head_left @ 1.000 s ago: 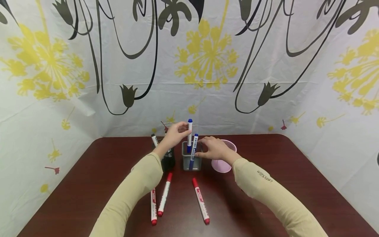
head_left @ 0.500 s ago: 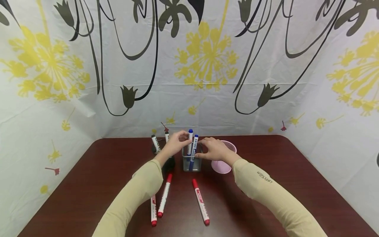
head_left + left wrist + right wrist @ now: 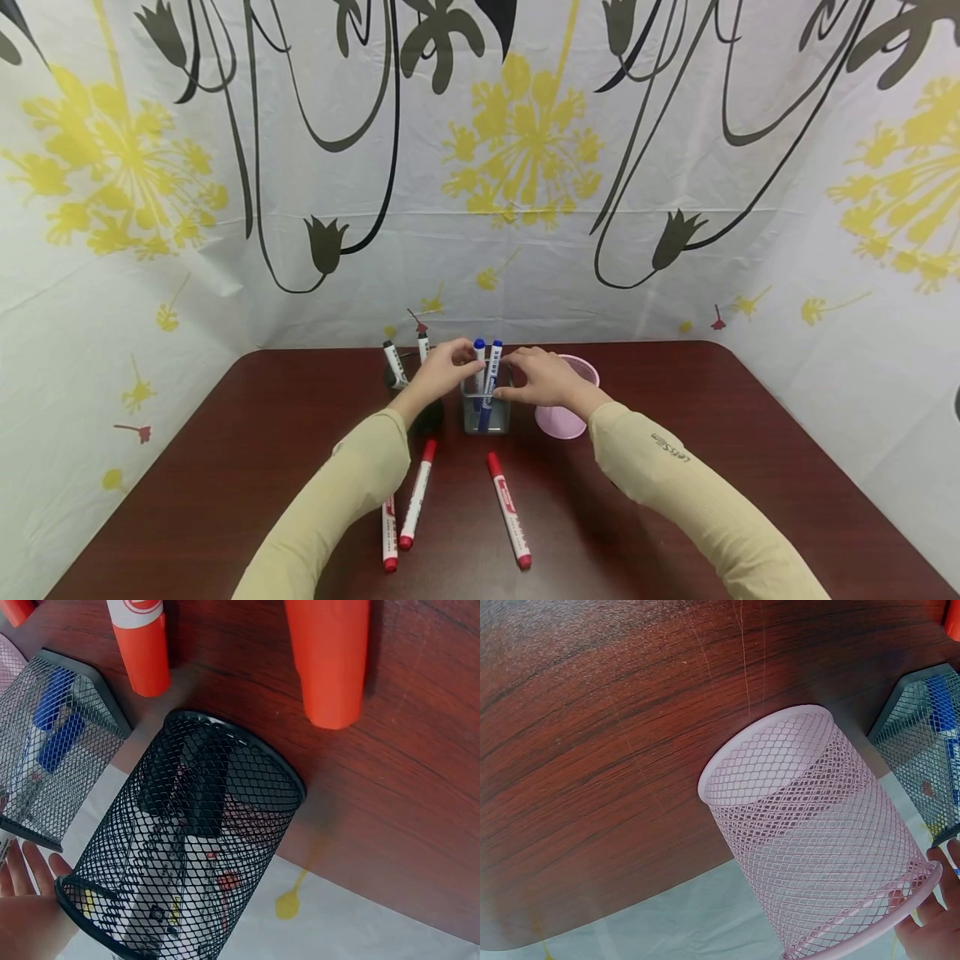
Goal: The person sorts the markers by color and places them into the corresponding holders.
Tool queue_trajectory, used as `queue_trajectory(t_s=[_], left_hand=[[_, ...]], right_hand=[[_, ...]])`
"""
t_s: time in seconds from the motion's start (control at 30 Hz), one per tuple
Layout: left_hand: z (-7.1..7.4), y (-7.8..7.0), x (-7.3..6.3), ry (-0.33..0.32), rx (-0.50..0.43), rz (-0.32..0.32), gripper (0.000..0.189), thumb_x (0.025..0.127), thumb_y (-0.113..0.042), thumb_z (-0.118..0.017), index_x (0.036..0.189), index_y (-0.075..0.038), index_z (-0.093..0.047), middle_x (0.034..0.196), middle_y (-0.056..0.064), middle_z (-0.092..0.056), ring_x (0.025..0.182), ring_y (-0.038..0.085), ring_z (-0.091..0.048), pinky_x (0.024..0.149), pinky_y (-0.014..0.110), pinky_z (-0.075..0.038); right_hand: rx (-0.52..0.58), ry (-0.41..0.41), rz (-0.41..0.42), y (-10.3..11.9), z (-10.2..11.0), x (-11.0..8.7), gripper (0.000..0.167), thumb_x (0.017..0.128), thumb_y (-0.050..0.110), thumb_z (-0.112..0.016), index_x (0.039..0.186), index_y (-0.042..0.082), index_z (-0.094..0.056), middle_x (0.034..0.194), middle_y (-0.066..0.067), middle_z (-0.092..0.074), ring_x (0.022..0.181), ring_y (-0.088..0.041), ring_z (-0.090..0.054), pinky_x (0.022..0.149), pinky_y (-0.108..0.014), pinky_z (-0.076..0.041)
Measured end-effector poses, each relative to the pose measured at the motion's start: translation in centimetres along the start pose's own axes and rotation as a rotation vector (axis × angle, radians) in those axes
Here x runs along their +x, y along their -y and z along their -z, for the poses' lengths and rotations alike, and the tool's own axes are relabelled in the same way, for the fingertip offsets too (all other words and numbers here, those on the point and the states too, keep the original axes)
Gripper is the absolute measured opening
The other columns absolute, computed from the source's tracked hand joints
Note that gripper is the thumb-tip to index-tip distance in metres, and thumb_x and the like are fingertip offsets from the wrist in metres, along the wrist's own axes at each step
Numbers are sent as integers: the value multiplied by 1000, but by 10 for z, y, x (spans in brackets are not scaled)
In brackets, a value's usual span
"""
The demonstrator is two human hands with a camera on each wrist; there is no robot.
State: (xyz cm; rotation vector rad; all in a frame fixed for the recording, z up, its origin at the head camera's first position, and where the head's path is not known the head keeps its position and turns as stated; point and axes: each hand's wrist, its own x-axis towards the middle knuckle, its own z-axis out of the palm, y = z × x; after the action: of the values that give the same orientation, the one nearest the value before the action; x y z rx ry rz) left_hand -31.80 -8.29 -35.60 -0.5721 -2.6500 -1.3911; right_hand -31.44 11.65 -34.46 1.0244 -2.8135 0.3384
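Black mesh cup (image 3: 180, 840), sq. mesh holder (image 3: 471, 419), R hand (image 3: 546, 375) at holder's R rim, fingers spread, no grip seen, L hand (image 3: 445, 367), nearer, fingers curved (pinch vs. touch: can't tell) at upper end of the more upright blue-ended marker (image 3: 478, 383), in holder, approx. vert., running down from fingertips, & black caps (image 3: 206, 799) low in cup, L-wrist view only.

Arms (image 3: 341, 487) extended forward, left grip (image 3: 441, 369) pinching, right grip (image 3: 543, 377) curved

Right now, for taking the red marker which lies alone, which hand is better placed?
Probably the right hand: it looks nearer the lone red marker and beside the pink cup, though at the square holder. The left hand is at a blue marker in that holder, closer to the other red markers.
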Motion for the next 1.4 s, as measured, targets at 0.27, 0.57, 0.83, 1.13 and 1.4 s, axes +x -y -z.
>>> queue_trajectory(t_s=[0.27,0.57,0.83,1.13,1.4], left_hand=[[3,-3,-2,-25,-59,-14,26,83,-16,-63,106,-5,-59,94,4,-61,89,18,-56,76,32,-45],[7,-14,-11,-155,-106,-125,22,85,-14,-60,106,-9,-60,103,4,-59,94,14,-54,80,30,-43],[24,-56,-58,-110,-163,-206,23,86,-7,-56,108,0,-57,106,15,-57,90,24,-55,75,37,-45],[22,-14,-85,-68,4,-437,20,81,-6,-63,102,-7,-62,100,3,-59,92,18,-55,78,37,-45],[35,3,-112,-16,314,-682,17,79,-13,-64,96,-11,-63,100,-2,-59,96,11,-52,82,31,-41]], right_hand=[[3,-2,2,-1,0,0,60,76,52,-60,117,8,-57,109,-7,-57,95,-21,-51,80,-42,-41],[-8,-16,10,1,1,-2,61,76,51,-60,117,6,-57,111,-8,-56,100,-23,-50,83,-44,-39],[-37,-59,22,-2,3,-7,60,76,52,-60,115,6,-57,112,-8,-56,103,-25,-49,84,-44,-38],[-44,-101,10,-11,23,-31,59,77,50,-60,117,7,-56,115,-9,-54,107,-27,-46,86,-46,-36],[-80,-189,2,-33,36,-55,52,76,44,-63,114,9,-58,112,-8,-55,105,-26,-46,83,-47,-37]])
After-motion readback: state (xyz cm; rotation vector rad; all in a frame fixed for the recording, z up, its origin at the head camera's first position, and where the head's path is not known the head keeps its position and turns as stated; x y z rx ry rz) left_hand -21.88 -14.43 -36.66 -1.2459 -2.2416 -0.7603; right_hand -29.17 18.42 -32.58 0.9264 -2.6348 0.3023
